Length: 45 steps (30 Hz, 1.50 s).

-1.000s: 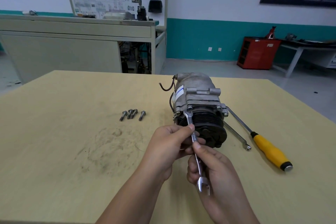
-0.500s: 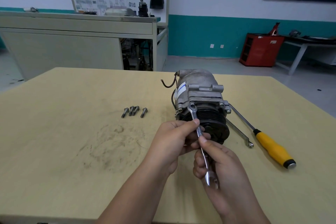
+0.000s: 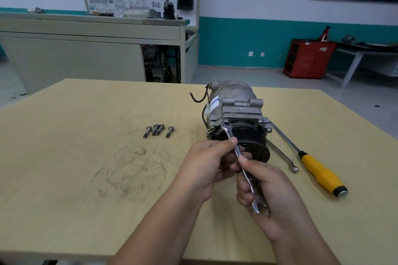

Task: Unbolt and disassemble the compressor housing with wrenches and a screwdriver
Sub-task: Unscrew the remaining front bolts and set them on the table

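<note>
Compressor housing point(image 3: 234, 101) sits on the wooden table point(image 3: 64, 157), pulley point(image 3: 247, 135) toward the person. A wrench point(image 3: 238, 151) has its ring end on a front bolt point(image 3: 226, 122); the left hand point(image 3: 206, 163) pinches the shank, the right hand point(image 3: 271, 196) is curled round the lower end. Four loose bolts point(image 3: 158, 131) lie to its left, a second wrench point(image 3: 280, 154) and yellow-handled screwdriver point(image 3: 321, 173) to its right

Loads of open tabletop point(image 3: 64, 157) on the left, just four loose bolts point(image 3: 158, 131) in a short row, well apart from the compressor point(image 3: 232, 101). Decent lane between those two. Near end of the compressor blocked: left hand point(image 3: 206, 163) and right hand point(image 3: 271, 191) both on the wrench point(image 3: 238, 151) right in front of it. Tighter on the right, with a second wrench point(image 3: 280, 154) poking out from behind the compressor and a screwdriver point(image 3: 321, 174) just beside it.
</note>
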{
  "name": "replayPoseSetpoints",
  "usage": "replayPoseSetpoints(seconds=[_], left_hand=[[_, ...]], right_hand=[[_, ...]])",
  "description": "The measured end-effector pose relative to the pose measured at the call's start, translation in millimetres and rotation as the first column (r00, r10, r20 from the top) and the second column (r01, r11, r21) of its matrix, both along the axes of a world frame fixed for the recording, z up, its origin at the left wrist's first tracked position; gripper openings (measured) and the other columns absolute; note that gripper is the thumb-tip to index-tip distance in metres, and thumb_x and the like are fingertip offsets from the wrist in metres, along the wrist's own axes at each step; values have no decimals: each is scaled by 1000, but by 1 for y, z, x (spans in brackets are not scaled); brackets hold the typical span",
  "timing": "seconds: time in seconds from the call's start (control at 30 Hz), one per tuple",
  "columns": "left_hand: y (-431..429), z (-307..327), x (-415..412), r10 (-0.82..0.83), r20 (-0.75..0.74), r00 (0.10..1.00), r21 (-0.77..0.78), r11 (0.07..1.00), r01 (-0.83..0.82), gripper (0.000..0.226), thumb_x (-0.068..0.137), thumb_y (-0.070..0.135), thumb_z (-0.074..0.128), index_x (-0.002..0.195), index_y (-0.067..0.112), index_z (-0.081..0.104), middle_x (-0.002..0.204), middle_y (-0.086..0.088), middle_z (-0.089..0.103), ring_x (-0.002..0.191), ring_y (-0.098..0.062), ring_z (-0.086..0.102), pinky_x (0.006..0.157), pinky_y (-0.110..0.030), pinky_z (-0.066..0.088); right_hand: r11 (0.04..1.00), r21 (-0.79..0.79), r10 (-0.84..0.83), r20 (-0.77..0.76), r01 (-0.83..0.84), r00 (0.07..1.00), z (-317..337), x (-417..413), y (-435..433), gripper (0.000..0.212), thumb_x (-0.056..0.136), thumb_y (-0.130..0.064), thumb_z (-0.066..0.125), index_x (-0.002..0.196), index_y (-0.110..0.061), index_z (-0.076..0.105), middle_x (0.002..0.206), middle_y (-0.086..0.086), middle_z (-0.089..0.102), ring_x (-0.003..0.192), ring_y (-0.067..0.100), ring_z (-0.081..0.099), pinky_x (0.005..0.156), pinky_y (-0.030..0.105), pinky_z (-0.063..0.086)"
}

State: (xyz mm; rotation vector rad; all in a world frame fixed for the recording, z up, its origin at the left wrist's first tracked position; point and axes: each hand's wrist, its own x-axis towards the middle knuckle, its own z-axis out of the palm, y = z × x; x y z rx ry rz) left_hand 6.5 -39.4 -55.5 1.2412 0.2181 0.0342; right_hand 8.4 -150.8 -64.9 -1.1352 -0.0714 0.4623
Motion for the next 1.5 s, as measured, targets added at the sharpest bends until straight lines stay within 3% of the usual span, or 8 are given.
replayPoseSetpoints(seconds=[0.17,0.53,0.77,0.9,1.0,1.17,1.3,1.5], left_hand=[[-7,0,-1,-20,0,1000,-46,999,20,34,94,25,53,93,-6,67,44,4,56,46,-7,51,55,-17,51],[-10,2,-1,35,-35,999,-63,997,-37,32,92,26,56,66,13,68,58,3,67,41,-5,50,53,-19,46],[-8,2,-4,20,-40,999,-90,996,-24,29,94,25,54,75,7,66,56,-1,65,33,-10,50,42,-17,42],[-6,2,-4,-22,-73,997,-106,994,14,29,93,30,54,77,9,66,48,4,59,37,-8,52,47,-20,44],[-4,-1,-3,3,-75,997,-47,999,-7,30,91,34,57,73,12,67,50,4,57,39,-9,53,59,-26,43],[1,-2,-4,163,57,985,182,968,-171,36,84,35,68,58,10,65,48,1,58,41,-10,51,54,-21,46],[4,4,-5,136,39,990,151,978,-140,30,81,31,71,61,9,69,54,-7,59,34,-9,47,45,-17,44],[8,5,-6,103,39,994,100,989,-107,29,89,24,63,74,0,66,39,3,51,27,-6,41,37,-11,35]], right_hand=[[994,-69,86,-5,-86,996,9,8,-10,20,65,-22,60,57,-4,63,41,4,40,30,8,35,30,17,27],[971,-235,1,161,38,987,12,6,-8,38,91,-9,55,53,-6,62,41,8,44,33,10,38,32,17,29],[982,156,131,-164,-105,978,7,-3,-6,25,79,-16,53,85,2,69,52,6,47,38,10,40,36,19,36],[955,282,160,-232,-91,960,5,-4,-3,22,76,-18,54,78,1,65,50,1,43,37,6,38,35,17,36],[952,302,131,-240,-54,962,5,-6,1,19,75,-19,54,73,-2,61,47,0,42,34,6,37,34,17,36],[955,298,92,-236,-18,967,8,-10,10,19,73,-18,58,62,-4,63,46,1,44,33,7,39,34,17,36],[971,238,34,-183,11,983,8,-12,18,28,88,-12,53,63,-5,63,46,3,47,34,7,41,34,16,36],[977,209,-12,-126,38,992,9,-13,23,33,90,-10,53,60,-8,67,48,5,53,36,7,47,35,16,38]])
